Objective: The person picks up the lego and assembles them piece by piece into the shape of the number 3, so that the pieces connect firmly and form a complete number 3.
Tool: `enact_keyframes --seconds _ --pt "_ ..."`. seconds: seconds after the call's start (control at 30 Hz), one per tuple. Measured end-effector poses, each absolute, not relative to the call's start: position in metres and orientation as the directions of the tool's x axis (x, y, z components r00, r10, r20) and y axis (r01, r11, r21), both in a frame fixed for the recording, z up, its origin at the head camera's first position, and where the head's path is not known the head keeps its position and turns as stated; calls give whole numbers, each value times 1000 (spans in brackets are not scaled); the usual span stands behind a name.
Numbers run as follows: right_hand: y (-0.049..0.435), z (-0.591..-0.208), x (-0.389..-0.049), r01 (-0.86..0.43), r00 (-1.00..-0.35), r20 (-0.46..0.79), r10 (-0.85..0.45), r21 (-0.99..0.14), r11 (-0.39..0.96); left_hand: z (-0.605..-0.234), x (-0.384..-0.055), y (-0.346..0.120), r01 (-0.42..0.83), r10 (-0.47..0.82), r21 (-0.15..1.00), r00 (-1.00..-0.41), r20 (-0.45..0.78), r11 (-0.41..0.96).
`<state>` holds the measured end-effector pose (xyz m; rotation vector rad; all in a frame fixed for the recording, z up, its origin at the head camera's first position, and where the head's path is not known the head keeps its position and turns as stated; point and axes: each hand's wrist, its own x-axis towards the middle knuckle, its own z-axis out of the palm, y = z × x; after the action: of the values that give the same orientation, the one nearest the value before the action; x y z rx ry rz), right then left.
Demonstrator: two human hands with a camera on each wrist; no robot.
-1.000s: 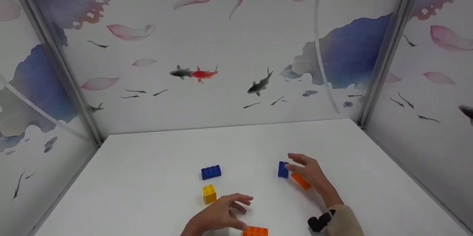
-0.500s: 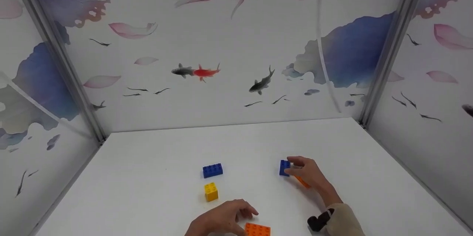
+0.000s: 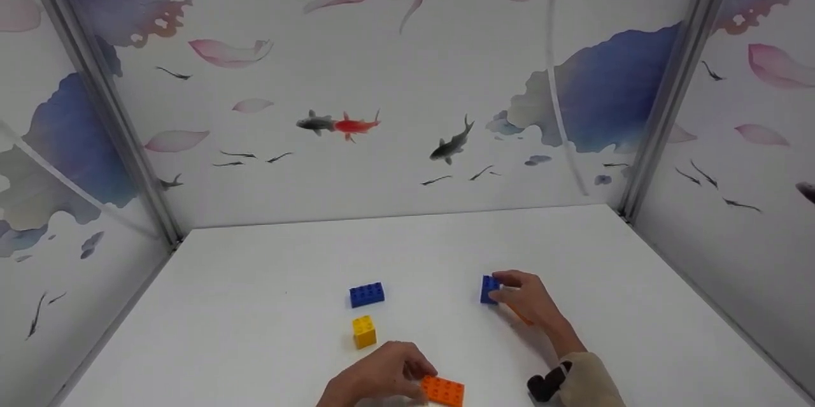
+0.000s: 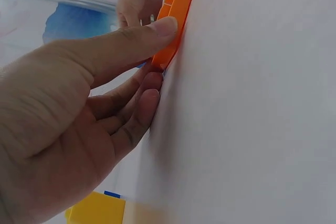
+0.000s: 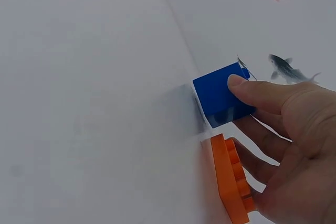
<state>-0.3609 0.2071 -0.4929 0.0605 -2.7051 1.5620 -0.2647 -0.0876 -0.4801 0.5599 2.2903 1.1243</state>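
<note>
My left hand (image 3: 382, 372) pinches the left end of a flat orange building brick (image 3: 446, 391) near the front of the table. In the left wrist view the thumb lies on the studded side of that brick, with the fingers at its other side. Further back on the right, my right hand (image 3: 531, 299) grips a blue brick (image 5: 218, 95) between thumb and fingers. Under the right palm lies a second flat orange brick (image 5: 227, 179), partly hidden by the hand in the head view.
A yellow brick (image 3: 364, 332) stands just beyond my left hand, and another blue brick (image 3: 367, 294) lies behind it. White panels (image 3: 356, 190) printed with fish and petals rise at the back and sides of the white table (image 3: 255, 318).
Both hands have closed in: the left thumb and fingers now pinch the near orange brick, and the right ones now grip the blue brick. The bricks have hardly shifted.
</note>
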Motion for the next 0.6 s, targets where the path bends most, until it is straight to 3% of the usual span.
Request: enact_keyframes --seconds 0.6 --pt "189 -472 -354 -62 -997 34 -65 -866 497 -480 -269 -80 12 386 802 -881 -275 598"
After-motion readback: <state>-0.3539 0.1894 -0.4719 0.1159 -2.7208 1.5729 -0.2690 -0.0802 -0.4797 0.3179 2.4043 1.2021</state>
